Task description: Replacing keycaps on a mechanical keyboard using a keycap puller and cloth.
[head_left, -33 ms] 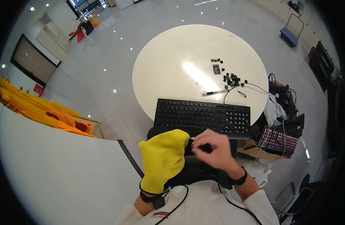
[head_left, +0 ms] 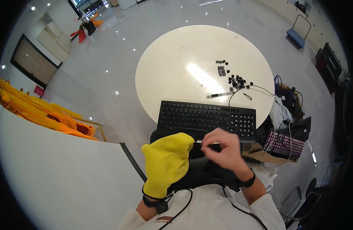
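Yellow cloth with a dark edge (head_left: 167,165) covers my left hand down to the wrist, so its fingers are hidden. Just right of it, my right hand (head_left: 222,147) is closed in a pinch, thumb and forefinger curled toward each other. A small whitish sliver (head_left: 199,141) shows between the cloth and those fingertips; its kind cannot be made out. Directly beyond both hands lies a black keyboard (head_left: 195,116), its near edge over the table's rim. Bare pale key stems show on its right-hand number block (head_left: 242,122).
On the round white table (head_left: 165,57) are loose black keycaps (head_left: 238,81), grey keycaps (head_left: 221,71), a pen (head_left: 219,94) and a short pen piece (head_left: 247,96). A cable runs off right, beside a pink-keyed keyboard (head_left: 285,143) on a cardboard box. A white surface (head_left: 69,168) fills the near left.
My right hand has shifted slightly right and away from me, widening the gap from the yellow cloth. The cloth-covered left hand stays nearly still.
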`<control>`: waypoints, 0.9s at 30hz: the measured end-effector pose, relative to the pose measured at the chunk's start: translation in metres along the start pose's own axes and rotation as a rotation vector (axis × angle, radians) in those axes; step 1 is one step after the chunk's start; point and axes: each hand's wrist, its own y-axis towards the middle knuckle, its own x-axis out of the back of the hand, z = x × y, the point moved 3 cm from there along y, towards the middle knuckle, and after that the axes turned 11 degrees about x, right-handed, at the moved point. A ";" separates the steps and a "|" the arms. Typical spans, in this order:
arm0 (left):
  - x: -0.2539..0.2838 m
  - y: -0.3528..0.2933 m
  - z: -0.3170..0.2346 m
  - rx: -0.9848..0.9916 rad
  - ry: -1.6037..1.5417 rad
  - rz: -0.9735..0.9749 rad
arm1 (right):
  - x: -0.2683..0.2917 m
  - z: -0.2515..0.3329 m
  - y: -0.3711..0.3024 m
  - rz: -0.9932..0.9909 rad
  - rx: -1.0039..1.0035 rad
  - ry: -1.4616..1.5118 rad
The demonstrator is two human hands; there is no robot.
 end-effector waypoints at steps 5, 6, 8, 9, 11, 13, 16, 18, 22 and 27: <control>0.001 -0.004 0.004 0.003 0.040 0.022 | 0.067 -0.016 0.041 0.010 0.072 -0.408; 0.000 -0.004 0.005 0.001 0.039 0.026 | 0.077 -0.025 0.047 0.046 0.084 -0.477; -0.002 -0.006 0.005 -0.001 0.039 0.031 | 0.095 -0.056 0.054 0.131 0.002 -0.541; -0.001 -0.006 0.006 0.000 0.043 0.030 | 0.099 -0.067 0.056 0.136 0.006 -0.539; -0.001 -0.007 0.008 0.004 0.053 0.033 | 0.102 -0.086 0.058 0.215 -0.093 -0.557; 0.000 -0.007 0.009 0.002 0.065 0.033 | 0.103 -0.090 0.060 0.261 -0.085 -0.584; 0.001 -0.007 0.010 -0.003 0.080 0.029 | 0.101 -0.093 0.064 0.322 -0.078 -0.631; 0.000 -0.006 0.010 -0.008 0.094 0.029 | 0.101 -0.095 0.064 0.340 -0.077 -0.652; -0.002 -0.003 0.012 -0.020 0.118 0.022 | 0.101 -0.098 0.063 0.345 -0.048 -0.650; -0.004 -0.001 0.011 -0.037 0.141 0.013 | 0.101 -0.097 0.062 0.368 0.015 -0.679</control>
